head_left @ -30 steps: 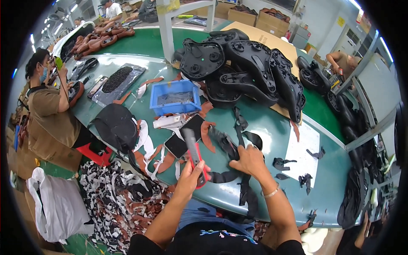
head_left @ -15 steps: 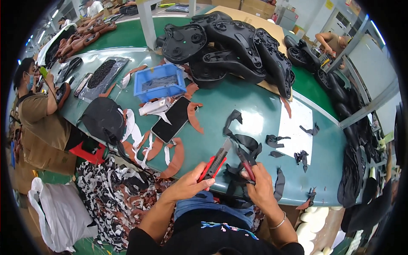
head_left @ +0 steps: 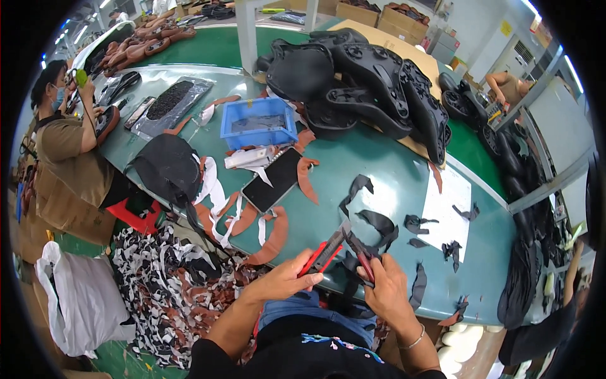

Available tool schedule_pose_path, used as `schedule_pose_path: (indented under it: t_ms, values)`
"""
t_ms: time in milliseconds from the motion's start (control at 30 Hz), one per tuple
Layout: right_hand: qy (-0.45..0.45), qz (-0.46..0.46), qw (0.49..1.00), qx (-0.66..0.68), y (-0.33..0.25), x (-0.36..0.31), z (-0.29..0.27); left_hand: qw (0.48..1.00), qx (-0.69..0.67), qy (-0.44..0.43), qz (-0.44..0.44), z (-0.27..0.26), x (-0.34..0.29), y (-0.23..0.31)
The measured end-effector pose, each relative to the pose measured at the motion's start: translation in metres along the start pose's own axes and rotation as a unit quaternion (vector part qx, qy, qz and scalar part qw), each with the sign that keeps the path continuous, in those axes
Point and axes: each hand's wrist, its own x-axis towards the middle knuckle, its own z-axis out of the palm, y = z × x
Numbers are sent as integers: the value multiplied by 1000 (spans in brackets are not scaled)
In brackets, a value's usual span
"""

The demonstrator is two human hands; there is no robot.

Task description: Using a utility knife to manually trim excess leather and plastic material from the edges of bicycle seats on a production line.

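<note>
My left hand [head_left: 285, 278] is closed around a red and black utility knife [head_left: 324, 254], its blade out and pointing up and away from me. My right hand [head_left: 388, 289] grips pliers [head_left: 360, 251] with dark red handles and dark jaws. The jaws meet the knife near its blade; whether they pinch the blade I cannot tell. Just beyond the tools, curled black trimmed strips [head_left: 380, 226] lie on the green table [head_left: 328, 161]. More black scraps [head_left: 452, 254] lie to the right, some on a white paper sheet [head_left: 439, 211].
A blue bin [head_left: 257, 123], a phone [head_left: 271, 181], a black cap-like item [head_left: 165, 167] and brown offcuts [head_left: 273, 239] lie left. Black moulded padded parts [head_left: 372, 76] are piled at the back. A scrap heap [head_left: 170, 297] lies below left. A co-worker [head_left: 66, 148] is at far left.
The view has shifted, so the table sits further right and lower. The pliers' jaws have come in from beside the knife to its blade. Another person's arm now shows at the right edge.
</note>
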Motion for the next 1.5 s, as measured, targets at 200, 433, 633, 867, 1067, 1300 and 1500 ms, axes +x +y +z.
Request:
schedule_pose_path:
  t_ms: [200, 433, 633, 867, 1067, 1300, 1500]
  values:
    - [-109, 151, 831, 524, 22, 15, 34, 998, -35, -10, -42, -18, 3, 4]
    - [-57, -45, 956, 283, -32, 177, 28, 975, -145, 166, 2, -49, -11, -13]
    - [73, 5, 996, 44, -14, 263, 72, 974, -161, 157, 34, -43, -9, -24]
    - [134, -8, 988, -71, 28, 199, 69, 960, -161, 207, 100, -34, 20, -13]
    - [-80, -86, 875, 470, 22, 75, 7, 948, -206, 151, 189, 23, 93, 6]
    - [204, 177, 811, 519, 163, -7, -45, 992, 12, -43, 121, 108, 165, 34]
    - [455, 212, 742, 445, 341, -26, -108, 924, 260, -17, 281, 139, 343, 64]
